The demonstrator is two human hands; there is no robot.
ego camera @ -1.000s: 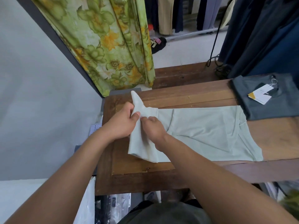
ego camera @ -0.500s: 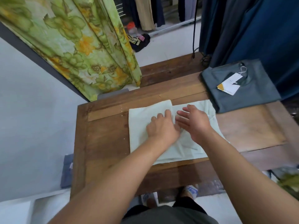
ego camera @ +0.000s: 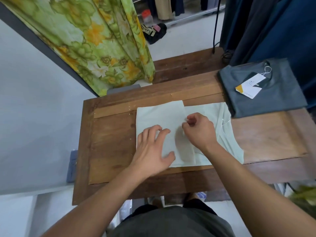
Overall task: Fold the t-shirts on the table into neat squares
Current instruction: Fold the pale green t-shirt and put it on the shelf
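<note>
A pale green t-shirt [ego camera: 159, 117] lies on the wooden table [ego camera: 111, 142], its left part folded over the middle; the neck end spreads out to the right. My left hand [ego camera: 152, 151] rests on the folded layer with fingers spread and straight. My right hand [ego camera: 200, 130] has its fingers curled at the right edge of that folded layer and seems to pinch the cloth there. A dark grey t-shirt [ego camera: 277, 103], folded square, sits at the table's far right corner with a white and yellow tag [ego camera: 249, 85] on top.
A green flowered curtain [ego camera: 95, 40] hangs behind the table's far left. Dark blue garments [ego camera: 273, 28] hang at the far right, close above the grey shirt. Bare wood shows left of the green shirt and on the right near the front edge.
The shirt's left end, held up by both hands a second ago, now lies folded over. My left hand slid left and spread flat; my right hand's fingers curled at the fold's edge.
</note>
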